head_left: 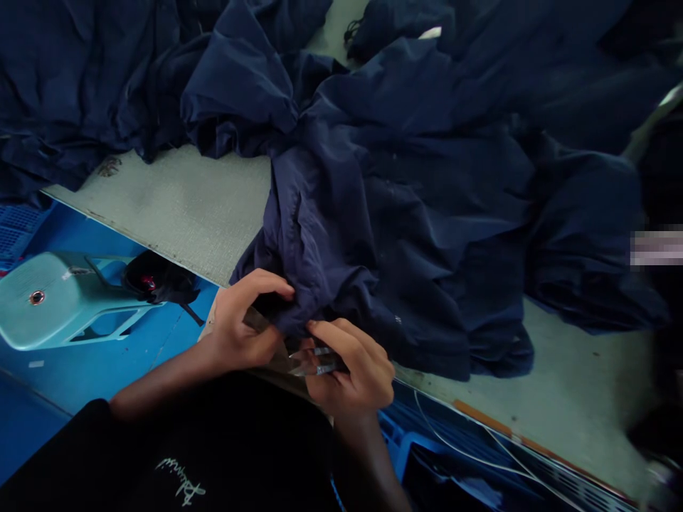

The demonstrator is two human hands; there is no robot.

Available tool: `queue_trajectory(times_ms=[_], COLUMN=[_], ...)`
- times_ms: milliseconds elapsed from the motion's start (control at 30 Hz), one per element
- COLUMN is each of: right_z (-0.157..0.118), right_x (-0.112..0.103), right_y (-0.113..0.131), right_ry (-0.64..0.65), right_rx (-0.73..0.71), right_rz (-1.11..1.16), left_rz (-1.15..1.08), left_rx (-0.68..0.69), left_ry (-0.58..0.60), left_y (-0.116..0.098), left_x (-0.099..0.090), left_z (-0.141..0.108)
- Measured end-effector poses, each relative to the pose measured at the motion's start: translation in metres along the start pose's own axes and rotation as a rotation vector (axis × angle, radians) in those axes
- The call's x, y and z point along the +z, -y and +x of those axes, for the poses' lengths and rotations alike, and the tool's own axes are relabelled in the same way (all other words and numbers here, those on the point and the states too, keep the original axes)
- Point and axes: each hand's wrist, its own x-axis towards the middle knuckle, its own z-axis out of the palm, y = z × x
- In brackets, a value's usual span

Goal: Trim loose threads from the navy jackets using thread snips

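Note:
A dark navy garment [325,235] lies bunched at the table's near edge, its seam running toward me. My left hand [242,323] is curled round the near end of the cloth, with the index fingertip pressing on it and the thumb below. Close beside it, my right hand [355,366] has its index fingertip against the same cloth. Held in the right palm are small metal thread snips [314,363], blades pointing left toward the other hand. The lower fingers of both hands and the underside of the cloth are partly hidden.
More navy garments [85,85] cover the far side of the grey table [197,203]. A light teal stool [48,299] stands on the blue floor at left, a black bag [160,281] by it. Below right are a blue crate [405,455] and white cables [453,448]. Someone's arm shows at far right.

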Motion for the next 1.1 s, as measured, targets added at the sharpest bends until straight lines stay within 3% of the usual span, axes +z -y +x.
queue_trajectory(times_ms=[133, 233, 367, 500, 600, 733, 833, 933, 1000, 1100], right_z=[0.0, 0.003, 0.007, 0.005, 0.003, 0.006, 0.011, 0.016, 0.019, 0.024], right_x=[0.001, 0.001, -0.002, -0.006, -0.009, -0.01, -0.006, -0.002, -0.001, -0.003], right_y=[-0.003, -0.003, -0.001, 0.001, 0.002, 0.005, 0.006, 0.007, 0.007, 0.006], right_ry=[0.048, 0.071, 0.124, 0.164, 0.135, -0.026, -0.071, -0.037, 0.01, 0.059], right_rx=[-0.039, -0.071, -0.172, -0.232, -0.127, 0.054, 0.076, 0.062, 0.071, 0.132], right_rz=[0.035, 0.048, -0.003, -0.022, 0.051, 0.053, 0.039, 0.125, 0.211, 0.315], left_rz=[-0.306, -0.499, -0.376, -0.375, -0.435, -0.283, -0.163, -0.089, -0.124, -0.212], left_rx=[-0.236, -0.409, -0.535, -0.438, -0.324, -0.124, 0.029, 0.183, 0.215, 0.158], left_ry=[0.252, 0.335, 0.373, 0.42, 0.305, 0.075, 0.056, 0.079, 0.082, 0.07], left_y=[-0.007, -0.01, -0.013, -0.011, -0.006, -0.004, -0.004, -0.001, 0.003, 0.01], left_x=[-0.01, -0.016, -0.02, -0.02, -0.016, -0.012, -0.013, -0.015, -0.014, -0.009], left_z=[0.005, 0.011, 0.02, 0.027, 0.023, 0.012, 0.011, 0.019, 0.024, 0.025])
